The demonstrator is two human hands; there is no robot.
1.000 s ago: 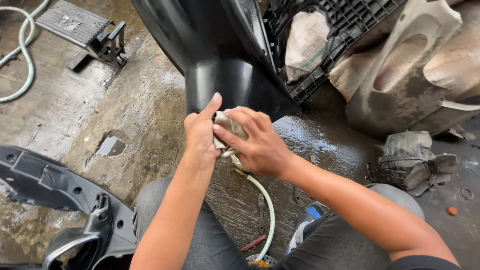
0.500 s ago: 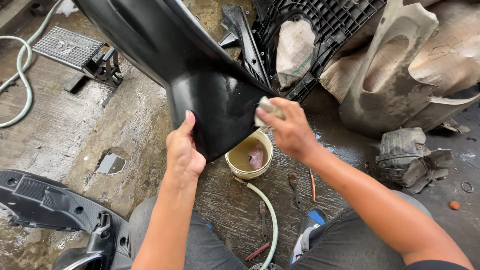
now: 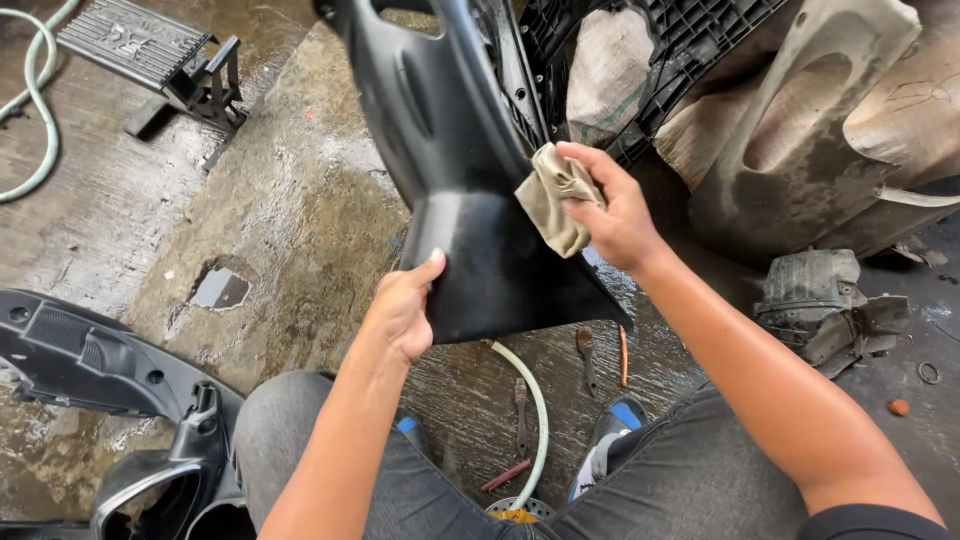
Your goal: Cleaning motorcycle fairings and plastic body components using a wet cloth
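Nearest the camera, the person's knees in grey trousers (image 3: 660, 480) frame a strip of wet concrete floor (image 3: 280, 210), where a pale green hose (image 3: 533, 400) curves between the legs beside a few small hand tools (image 3: 586, 352). At the floor's lower left corner lies a black moulded plastic cover with holes and ribs (image 3: 90, 370). Above the knees, the left hand (image 3: 402, 312) grasps the lower left edge of a large glossy black plastic body panel (image 3: 470, 200), thumb on its face and fingers behind it, keeping the panel upright and off the floor in the middle of the view. The right hand (image 3: 612, 215) is clenched around a crumpled beige cloth (image 3: 556, 197) and presses it against the right side of the panel's face. Beyond the panel, toward the floor's far right corner, lean a black gridded plastic part (image 3: 690, 40), a tan sack (image 3: 612, 75) and a big mud-caked grey panel (image 3: 830, 130); a smaller dirty grey piece (image 3: 830, 305) lies near the right edge. At the far left corner sit a ribbed black footrest (image 3: 150, 50) and another loop of hose (image 3: 35, 110).
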